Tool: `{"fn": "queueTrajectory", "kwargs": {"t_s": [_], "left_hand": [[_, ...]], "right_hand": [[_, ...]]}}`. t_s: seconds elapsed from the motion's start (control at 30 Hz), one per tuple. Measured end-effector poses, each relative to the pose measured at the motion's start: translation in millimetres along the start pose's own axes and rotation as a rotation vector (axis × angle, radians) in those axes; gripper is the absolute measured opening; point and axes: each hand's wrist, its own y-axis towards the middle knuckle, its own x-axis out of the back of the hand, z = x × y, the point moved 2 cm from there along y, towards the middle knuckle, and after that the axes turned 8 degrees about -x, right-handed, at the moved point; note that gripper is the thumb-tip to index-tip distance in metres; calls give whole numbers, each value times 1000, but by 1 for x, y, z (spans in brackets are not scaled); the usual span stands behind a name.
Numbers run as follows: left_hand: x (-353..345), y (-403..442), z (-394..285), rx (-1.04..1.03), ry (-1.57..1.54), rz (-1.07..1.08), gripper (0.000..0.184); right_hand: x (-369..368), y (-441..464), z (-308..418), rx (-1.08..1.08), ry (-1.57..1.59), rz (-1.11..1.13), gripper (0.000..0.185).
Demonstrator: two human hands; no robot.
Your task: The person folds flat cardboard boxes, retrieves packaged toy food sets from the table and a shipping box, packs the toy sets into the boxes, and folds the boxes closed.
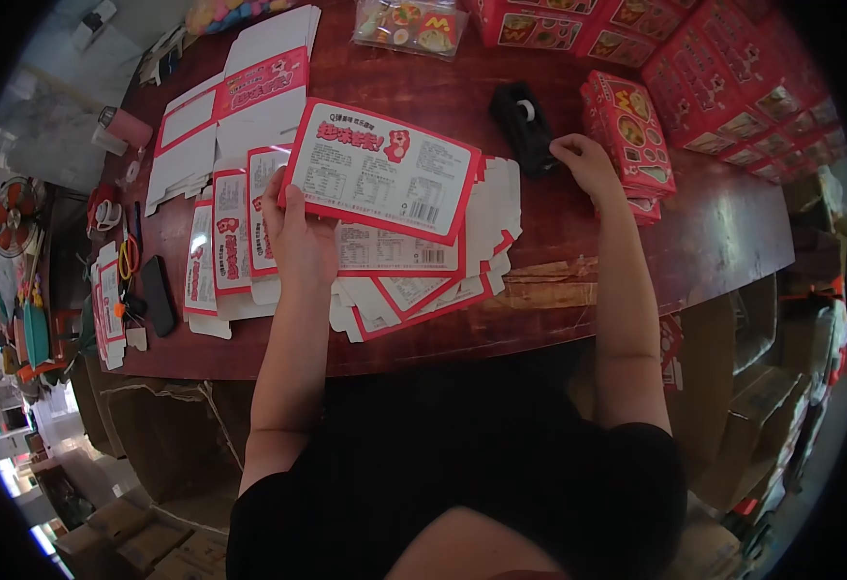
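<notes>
My left hand [300, 237] grips the near left corner of a red-and-white printed carton [380, 166], its printed panel facing up. Under it lies a pile of flat printed cartons [399, 253] on the dark red table. My right hand [588, 166] is at the near end of a black tape dispenser [522, 126], with thumb and forefinger pinched together. Whether a piece of tape is between those fingertips is too small to make out. Just right of that hand stands a stack of filled red boxes [631, 135].
Unfolded white-and-red cartons [235, 106] lie at the back left. A clear packet [409, 27] and many stacked red boxes [733, 77] are at the back. A black oblong object [160, 295] rests near the left edge. Open cardboard boxes [167, 435] stand below the table.
</notes>
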Motion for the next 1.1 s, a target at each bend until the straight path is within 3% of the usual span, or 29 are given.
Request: {"fn": "queueTrajectory", "kwargs": {"t_s": [0.1,0.2,0.3,0.4,0.5,0.63,0.73,0.83,0.87,0.97,1.1], "left_hand": [[4,-2,2,59,-15,-40,35],[8,-4,4,89,-31,-57,35],[12,-5,8,83,-52,-74,36],[14,-6,10,86,-52,-91,37],[13,-6,13,83,-72,-90,37],[9,-7,15,71,-100,-71,35],[9,-8,18,68,-117,-78,34],[6,-10,18,64,-106,-80,33],[5,-12,18,70,-97,-86,32],[0,-12,19,79,-88,-75,32],[0,-15,21,81,-84,-49,32]], "right_hand": [[-2,2,-2,-142,205,106,14],[-11,15,-31,-103,479,136,7],[-29,-1,-34,100,943,-49,4],[-37,-15,-34,112,1096,-95,4],[-45,-18,-49,-73,1137,-96,6],[-61,-32,-52,-65,842,-168,5],[-63,-60,-23,-16,913,-48,6],[-65,-86,7,101,759,216,5],[-63,-92,17,153,690,289,22],[-56,-113,65,259,599,328,44],[-62,-107,70,365,427,243,59]]}}
